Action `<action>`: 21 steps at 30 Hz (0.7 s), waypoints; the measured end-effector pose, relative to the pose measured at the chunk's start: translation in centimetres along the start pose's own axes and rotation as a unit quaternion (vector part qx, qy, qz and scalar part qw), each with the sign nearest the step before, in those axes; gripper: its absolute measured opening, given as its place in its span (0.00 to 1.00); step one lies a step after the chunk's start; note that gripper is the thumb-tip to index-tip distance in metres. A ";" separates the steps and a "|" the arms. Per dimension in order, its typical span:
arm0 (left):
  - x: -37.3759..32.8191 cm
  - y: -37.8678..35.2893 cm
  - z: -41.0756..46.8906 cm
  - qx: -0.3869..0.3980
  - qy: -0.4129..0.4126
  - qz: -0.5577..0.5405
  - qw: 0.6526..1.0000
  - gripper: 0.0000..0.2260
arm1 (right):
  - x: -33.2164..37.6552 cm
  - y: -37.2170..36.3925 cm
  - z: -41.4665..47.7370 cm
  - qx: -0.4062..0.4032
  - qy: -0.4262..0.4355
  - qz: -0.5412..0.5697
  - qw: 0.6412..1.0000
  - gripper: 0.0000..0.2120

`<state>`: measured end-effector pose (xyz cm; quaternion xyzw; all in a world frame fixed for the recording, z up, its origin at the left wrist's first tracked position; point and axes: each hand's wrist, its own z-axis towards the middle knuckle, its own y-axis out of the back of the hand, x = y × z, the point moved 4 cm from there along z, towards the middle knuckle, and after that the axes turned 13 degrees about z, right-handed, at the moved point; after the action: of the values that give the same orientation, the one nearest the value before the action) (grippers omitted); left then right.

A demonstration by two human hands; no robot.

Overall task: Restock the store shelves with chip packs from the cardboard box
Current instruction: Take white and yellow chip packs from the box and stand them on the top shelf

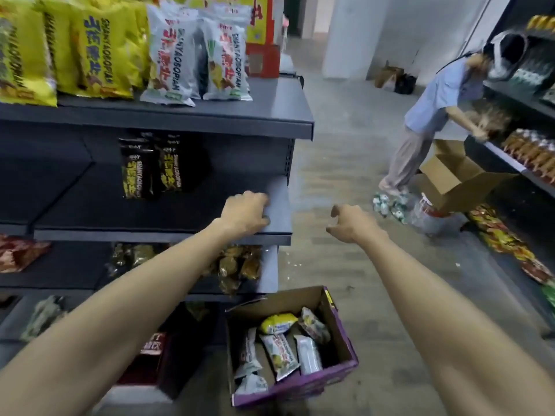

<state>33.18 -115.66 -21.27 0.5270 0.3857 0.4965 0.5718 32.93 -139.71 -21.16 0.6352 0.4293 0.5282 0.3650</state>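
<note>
The cardboard box [285, 303], brown inside and purple outside, stands open on the floor, below and between the left grip [244, 213] and the right grip [350, 223]. In it lie several chip packs [279, 352], white and yellow, loose and tilted at odd angles, with bare bottom showing between them. The middle shelf [279, 202], a dark grey board, lies under the left grip, which rests on its front right corner. Two black packs [150, 169] stand upright at the back of that board, left of and beyond the left grip. On the top shelf [270, 112], above that grip, white packs [195, 55] and yellow packs [99, 55] stand upright in rows, faces forward.
</note>
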 end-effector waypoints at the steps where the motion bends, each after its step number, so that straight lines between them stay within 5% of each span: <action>1: -0.9 -1.9 0.2 0.017 0.006 0.000 1.000 0.14 | -1.1 -1.4 0.7 0.015 -0.001 0.001 1.000 0.22; 9: -5.6 -17.8 -4.9 0.154 0.099 -0.072 0.980 0.10 | -9.2 -16.8 2.4 0.186 0.007 -0.036 0.982 0.19; 15: -8.1 -29.0 -12.3 0.339 0.148 -0.078 0.926 0.12 | -14.7 -27.9 0.6 0.298 -0.033 -0.024 0.954 0.23; 21: -9.5 -37.6 -17.6 0.434 0.177 -0.093 0.878 0.16 | -19.3 -35.9 -1.0 0.360 -0.074 -0.026 0.930 0.21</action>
<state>20.24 -119.21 -61.70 0.5870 0.7051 0.3085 0.2511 24.76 -144.57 -60.84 0.7495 0.5792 0.2801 0.1560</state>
